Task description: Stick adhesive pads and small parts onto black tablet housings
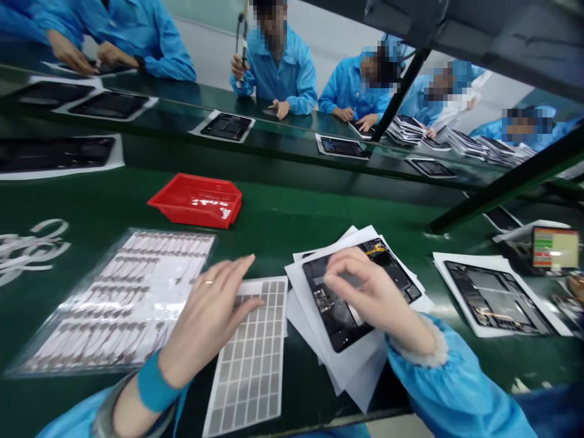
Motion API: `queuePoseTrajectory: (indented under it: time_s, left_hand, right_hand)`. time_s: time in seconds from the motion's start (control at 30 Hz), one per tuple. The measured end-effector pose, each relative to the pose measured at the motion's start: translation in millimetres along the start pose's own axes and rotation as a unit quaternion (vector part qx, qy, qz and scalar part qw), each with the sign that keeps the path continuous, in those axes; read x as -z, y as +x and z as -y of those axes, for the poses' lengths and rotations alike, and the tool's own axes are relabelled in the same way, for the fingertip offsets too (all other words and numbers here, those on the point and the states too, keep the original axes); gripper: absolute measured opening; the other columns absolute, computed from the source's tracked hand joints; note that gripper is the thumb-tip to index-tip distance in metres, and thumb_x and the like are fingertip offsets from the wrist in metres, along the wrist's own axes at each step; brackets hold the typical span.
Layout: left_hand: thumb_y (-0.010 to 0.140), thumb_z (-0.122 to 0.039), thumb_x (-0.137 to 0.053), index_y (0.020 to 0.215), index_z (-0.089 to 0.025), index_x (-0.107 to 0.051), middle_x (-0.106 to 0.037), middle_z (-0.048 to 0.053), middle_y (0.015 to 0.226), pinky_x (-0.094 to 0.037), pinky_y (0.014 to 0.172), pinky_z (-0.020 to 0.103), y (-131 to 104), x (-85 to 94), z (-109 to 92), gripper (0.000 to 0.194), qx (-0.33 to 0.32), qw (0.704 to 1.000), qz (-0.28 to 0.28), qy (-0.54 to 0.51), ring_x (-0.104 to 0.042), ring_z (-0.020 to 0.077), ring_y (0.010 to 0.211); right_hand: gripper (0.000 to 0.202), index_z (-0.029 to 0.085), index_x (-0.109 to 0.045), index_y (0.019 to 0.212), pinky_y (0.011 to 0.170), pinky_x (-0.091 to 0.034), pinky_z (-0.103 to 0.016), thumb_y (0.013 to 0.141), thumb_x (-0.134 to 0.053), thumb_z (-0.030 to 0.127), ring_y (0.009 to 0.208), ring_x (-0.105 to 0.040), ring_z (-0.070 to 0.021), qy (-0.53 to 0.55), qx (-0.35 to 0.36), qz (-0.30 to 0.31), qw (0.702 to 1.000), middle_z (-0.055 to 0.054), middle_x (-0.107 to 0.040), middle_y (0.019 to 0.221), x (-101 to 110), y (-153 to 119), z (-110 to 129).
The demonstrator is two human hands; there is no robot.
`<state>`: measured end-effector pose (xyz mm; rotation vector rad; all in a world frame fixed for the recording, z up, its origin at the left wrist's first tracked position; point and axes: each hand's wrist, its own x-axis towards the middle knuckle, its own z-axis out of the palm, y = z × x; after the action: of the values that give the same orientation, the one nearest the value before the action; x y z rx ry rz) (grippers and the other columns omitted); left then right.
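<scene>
My left hand (210, 310), fingers stretched out and thumb apart, is over the upper left part of a sheet of grey rectangular stickers (250, 371). A teal band circles that wrist. My right hand (365, 286) hovers over an opened tablet housing (337, 337) with dark inner parts and a yellow flex cable. Its thumb and forefinger meet in a pinch; whatever they hold, if anything, is too small to make out. Beneath the housing lie several fanned white paper sheets (310, 331). Left of my left hand is a clear plastic tray (114, 298) with rows of small wired parts.
Behind the sticker sheet sits a red bin (196, 201). Another opened tablet (497, 298) lies on paper at right, near a small display (554, 249). Curled white strips (36, 252) are at far left. Co-workers in blue sit across a line carrying tablets; a green post (506, 176) slants at right.
</scene>
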<state>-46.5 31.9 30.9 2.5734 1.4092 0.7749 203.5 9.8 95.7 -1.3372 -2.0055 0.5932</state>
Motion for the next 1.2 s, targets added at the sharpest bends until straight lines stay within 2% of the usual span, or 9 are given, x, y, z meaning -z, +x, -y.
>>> queuePoseTrajectory:
  time_s: [0.1,0.17,0.2,0.33,0.43,0.6,0.73,0.93,1.2]
  left_hand:
    - [0.094,-0.023,-0.044,0.120,-0.023,-0.055,-0.060,0.006,0.123,-0.038,0.092,0.042,4,-7.7,-26,0.028,-0.157,0.986,-0.015,0.057,-0.052,0.0270,0.113]
    - [0.092,-0.011,-0.042,0.118,-0.022,-0.056,-0.061,0.003,0.123,-0.038,0.093,0.038,8,-20.7,-45,0.032,-0.261,0.963,0.016,0.057,-0.053,0.0230,0.113]
    - [0.091,-0.009,-0.042,0.117,-0.020,-0.057,-0.062,0.004,0.121,-0.038,0.093,0.037,10,-28.5,-54,0.032,-0.293,0.954,0.029,0.053,-0.054,0.0218,0.112]
    - [0.090,-0.007,-0.042,0.100,-0.012,-0.061,-0.067,0.008,0.103,-0.043,0.085,0.035,13,-52.5,-72,0.023,-0.342,0.939,0.035,0.024,-0.060,0.0211,0.098]
    - [0.091,-0.007,-0.040,0.093,-0.011,-0.063,-0.068,0.008,0.096,-0.045,0.081,0.033,5,-54.8,-76,0.024,-0.376,0.927,0.019,-0.010,-0.061,0.0201,0.091]
    - [0.094,-0.008,-0.032,0.104,-0.011,-0.063,-0.068,0.008,0.102,-0.043,0.089,0.035,-7,-48.4,-77,0.033,-0.349,0.937,-0.001,-0.033,-0.059,0.0211,0.099]
    - [0.092,-0.007,-0.033,0.105,-0.012,-0.063,-0.068,0.009,0.104,-0.043,0.087,0.037,-5,-46.4,-71,0.033,-0.321,0.947,0.025,0.017,-0.059,0.0239,0.102]
    - [0.091,-0.007,-0.036,0.107,-0.012,-0.062,-0.067,0.010,0.105,-0.043,0.089,0.036,-6,-47.1,-68,0.031,-0.320,0.946,0.043,0.024,-0.058,0.0220,0.105]
    - [0.092,-0.006,-0.031,0.105,-0.011,-0.063,-0.068,0.009,0.105,-0.042,0.088,0.036,-5,-47.3,-71,0.035,-0.320,0.947,0.030,0.025,-0.059,0.0222,0.101]
  right_hand:
    - [0.019,0.019,-0.057,0.069,0.081,-0.041,-0.031,0.088,-0.055,0.022,0.084,-0.055,-0.0159,0.027,-0.107,0.055,0.992,-0.002,-0.060,0.082,12,-18,-26]
    - [0.020,0.019,-0.057,0.068,0.081,-0.040,-0.032,0.088,-0.055,0.022,0.082,-0.054,-0.0157,0.033,-0.139,0.092,0.985,-0.001,-0.060,0.080,6,-28,-41]
    - [0.020,0.019,-0.057,0.069,0.082,-0.040,-0.032,0.088,-0.055,0.022,0.083,-0.054,-0.0160,0.030,-0.149,0.092,0.984,-0.001,-0.060,0.080,0,-32,-46]
    - [0.018,0.019,-0.058,0.072,0.085,-0.039,-0.034,0.090,-0.053,0.022,0.089,-0.051,-0.0176,-0.006,-0.164,0.033,0.986,-0.003,-0.058,0.085,-16,-39,-52]
    - [0.019,0.019,-0.059,0.071,0.085,-0.040,-0.035,0.089,-0.053,0.022,0.089,-0.049,-0.0181,-0.028,-0.160,0.037,0.986,-0.003,-0.059,0.084,-19,-43,-49]
    - [0.015,0.020,-0.061,0.072,0.084,-0.038,-0.038,0.087,-0.057,0.020,0.092,-0.048,-0.0197,-0.061,-0.171,0.036,0.983,-0.003,-0.059,0.086,-23,-46,-43]
    - [0.015,0.020,-0.062,0.072,0.085,-0.036,-0.039,0.086,-0.059,0.020,0.092,-0.047,-0.0201,-0.062,-0.187,0.039,0.980,-0.003,-0.059,0.086,-28,-46,-41]
    - [0.015,0.021,-0.062,0.071,0.084,-0.036,-0.039,0.086,-0.059,0.021,0.090,-0.046,-0.0200,-0.072,-0.191,0.042,0.978,-0.002,-0.059,0.085,-28,-45,-41]
    - [0.014,0.021,-0.062,0.071,0.085,-0.035,-0.040,0.085,-0.060,0.020,0.090,-0.046,-0.0203,-0.070,-0.189,0.044,0.979,-0.002,-0.059,0.086,-29,-45,-42]
